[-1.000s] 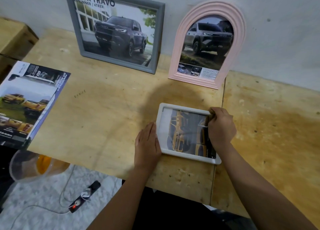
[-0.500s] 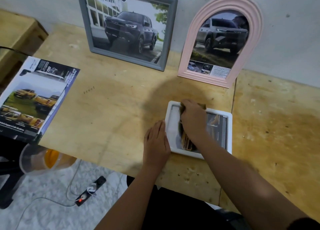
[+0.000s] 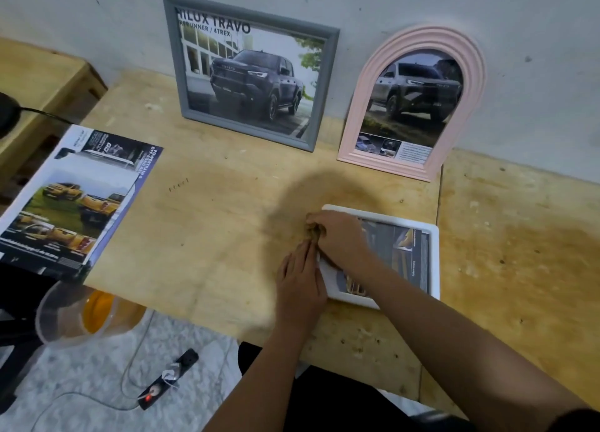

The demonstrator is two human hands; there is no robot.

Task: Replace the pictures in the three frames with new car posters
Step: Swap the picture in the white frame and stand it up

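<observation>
White frame (image 3: 433, 262) lying flat on the table (image 3: 211, 230) so we're working its poster (image 3: 402, 253) in: left hand (image 3: 300, 282) is spreading flat, bracing the frame's left edge, while right hand (image 3: 341, 240) is curling, fingertips pressing that edge's poster.

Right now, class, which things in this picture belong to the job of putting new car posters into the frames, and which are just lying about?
Belong to the job:
white frame, under left hand and right hand
grey frame
pink arched frame
car brochure

Just lying about:
power strip on the floor
clear plastic container below the table edge
</observation>
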